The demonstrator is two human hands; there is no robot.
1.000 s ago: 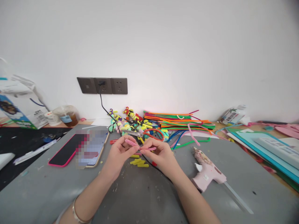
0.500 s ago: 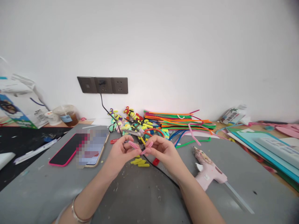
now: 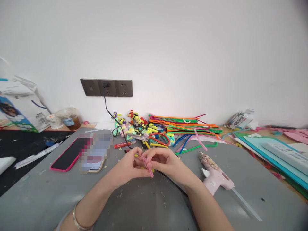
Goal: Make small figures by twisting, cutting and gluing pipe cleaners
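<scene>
A short bent pink pipe cleaner [image 3: 148, 166] is pinched between my two hands above the grey mat [image 3: 134, 205]. My left hand [image 3: 128, 165] has its thumb and fingertips against it from the left. From the right, my right hand [image 3: 165, 162] grips it between thumb and curled fingers. Yellow pieces lie behind and below my fingers, mostly hidden. Just beyond my hands are orange-handled scissors [image 3: 160, 138], a small red strip [image 3: 121, 145] and a pile of small figures [image 3: 137, 118] made of coloured pipe cleaners.
Pipe cleaner bundles [image 3: 187, 123] lie along the wall. A pink glue gun [image 3: 216, 176] rests at right, its black cord running under my hands to the wall socket [image 3: 107, 87]. Two phones, one pink-edged [image 3: 69, 155], lie left. A drink cup [image 3: 69, 119] stands behind; coloured sheets [image 3: 264, 150] are stacked right.
My hands have come closer together and turned inward. The pink pipe cleaner, earlier spread sideways between them, now points down toward me. The yellow pieces are now mostly covered.
</scene>
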